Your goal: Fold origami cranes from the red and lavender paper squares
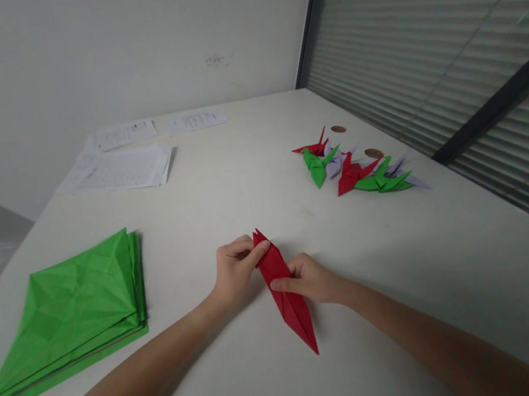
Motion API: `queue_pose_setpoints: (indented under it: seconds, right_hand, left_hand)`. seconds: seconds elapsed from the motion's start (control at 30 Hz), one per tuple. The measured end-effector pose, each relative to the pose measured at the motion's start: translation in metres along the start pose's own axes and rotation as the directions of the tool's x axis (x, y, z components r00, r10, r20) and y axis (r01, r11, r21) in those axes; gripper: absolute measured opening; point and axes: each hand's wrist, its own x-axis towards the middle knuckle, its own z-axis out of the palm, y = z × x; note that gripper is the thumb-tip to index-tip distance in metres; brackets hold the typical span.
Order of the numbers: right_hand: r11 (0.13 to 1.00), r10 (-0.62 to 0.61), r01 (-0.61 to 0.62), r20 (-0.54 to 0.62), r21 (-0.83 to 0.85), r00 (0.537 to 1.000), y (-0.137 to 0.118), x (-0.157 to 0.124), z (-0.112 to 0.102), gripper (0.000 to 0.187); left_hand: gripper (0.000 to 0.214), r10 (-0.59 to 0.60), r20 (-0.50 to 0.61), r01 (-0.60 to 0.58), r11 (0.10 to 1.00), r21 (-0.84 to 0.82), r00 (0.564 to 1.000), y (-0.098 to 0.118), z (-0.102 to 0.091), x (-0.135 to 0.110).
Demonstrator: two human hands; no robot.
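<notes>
A long, narrow folded piece of red paper (pixel 287 295) lies on the white table (pixel 223 191), pointed at both ends. My left hand (pixel 235 268) pinches its upper tip with thumb and forefinger. My right hand (pixel 310 279) grips its middle from the right, thumb lying across the top. Both hands are closed on the paper.
A stack of creased green paper sheets (pixel 69 316) lies at the left. Several finished paper cranes (pixel 355 170) in red, green and lilac sit at the right, beside two brown discs (pixel 338 129). Printed papers (pixel 119 169) lie at the far side. A blinded window runs along the right.
</notes>
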Motion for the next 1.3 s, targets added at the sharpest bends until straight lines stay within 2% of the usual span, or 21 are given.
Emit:
queue_pose_setpoints:
  seconds: [0.23, 0.33, 0.43, 0.47, 0.53, 0.6, 0.63, 0.7, 0.73, 0.77, 0.83, 0.97, 1.07, 1.13, 1.2, 1.3]
  right_hand:
    - [1.000, 0.021, -0.021, 0.017, 0.017, 1.000, -0.005, -0.001, -0.003, 0.054]
    - [0.999, 0.019, -0.020, 0.025, 0.038, 0.999, -0.005, -0.001, -0.002, 0.055]
    - [0.998, 0.026, -0.028, 0.027, 0.060, 0.999, -0.004, -0.001, 0.002, 0.053]
    - [0.997, 0.027, -0.027, 0.002, 0.077, 1.000, -0.004, -0.001, 0.003, 0.052]
    - [0.994, 0.020, -0.008, -0.116, 0.105, 0.993, -0.003, 0.002, 0.004, 0.050]
    - [0.996, -0.004, 0.029, -0.287, 0.081, 0.958, -0.003, 0.004, 0.005, 0.048]
    - [0.998, -0.027, 0.045, -0.360, 0.041, 0.933, -0.002, 0.006, 0.004, 0.048]
    - [0.995, -0.097, 0.072, -0.434, -0.073, 0.896, -0.001, 0.007, 0.003, 0.047]
    - [0.988, -0.135, 0.086, -0.440, -0.131, 0.888, 0.000, 0.007, 0.002, 0.047]
    - [0.978, -0.170, 0.098, -0.432, -0.184, 0.885, 0.000, 0.007, 0.002, 0.046]
    - [0.956, -0.222, 0.117, -0.404, -0.267, 0.887, 0.002, 0.006, 0.002, 0.043]
    - [0.904, -0.292, 0.148, -0.326, -0.401, 0.899, 0.000, -0.001, 0.006, 0.031]
    - [0.798, -0.382, 0.184, -0.246, -0.573, 0.891, -0.005, -0.006, 0.008, 0.021]
    - [0.693, -0.468, 0.218, -0.200, -0.687, 0.861, -0.008, -0.009, 0.008, 0.019]
    - [0.615, -0.553, 0.275, -0.156, -0.739, 0.818, -0.010, -0.010, 0.007, 0.017]
    - [0.624, -0.630, 0.367, -0.166, -0.689, 0.759, -0.007, -0.008, 0.006, 0.012]
  left_hand:
    - [0.033, -0.083, 0.001, 0.082, 0.985, -0.151, 0.997, -0.001, 0.000, 0.003]
    - [0.035, -0.142, 0.050, 0.149, 0.967, -0.205, 0.989, -0.003, -0.001, 0.004]
    - [0.034, -0.182, 0.128, 0.203, 0.964, -0.173, 0.975, -0.002, -0.003, 0.006]
    - [0.030, -0.174, 0.121, 0.192, 0.969, -0.156, 0.977, -0.001, -0.004, 0.007]
    - [0.027, -0.091, 0.021, 0.093, 0.989, -0.114, 0.996, 0.001, -0.005, 0.008]
    - [0.037, 0.057, -0.088, -0.059, 0.998, -0.021, 0.994, 0.005, -0.005, 0.007]
    - [0.034, 0.123, -0.084, -0.119, 0.992, 0.045, 0.989, 0.006, -0.005, 0.005]
    - [0.015, 0.151, 0.077, -0.163, 0.971, 0.177, 0.985, 0.008, -0.003, 0.001]
    - [0.013, 0.134, 0.173, -0.173, 0.958, 0.230, 0.976, 0.009, -0.001, -0.001]
    - [0.013, 0.114, 0.238, -0.177, 0.948, 0.265, 0.965, 0.009, 0.000, -0.003]
    - [0.016, 0.071, 0.298, -0.156, 0.949, 0.273, 0.952, 0.009, 0.003, -0.006]
    - [0.024, -0.004, 0.318, -0.071, 0.972, 0.225, 0.948, 0.009, 0.005, -0.010]
    - [0.037, -0.029, 0.309, -0.037, 0.978, 0.204, 0.951, 0.010, 0.005, -0.011]
    - [0.052, -0.033, 0.279, -0.017, 0.984, 0.175, 0.960, 0.011, 0.005, -0.011]
    - [0.058, -0.035, 0.232, 0.006, 0.992, 0.125, 0.972, 0.011, 0.004, -0.009]
    - [0.054, -0.067, 0.148, 0.069, 0.998, -0.006, 0.987, 0.012, 0.003, -0.005]
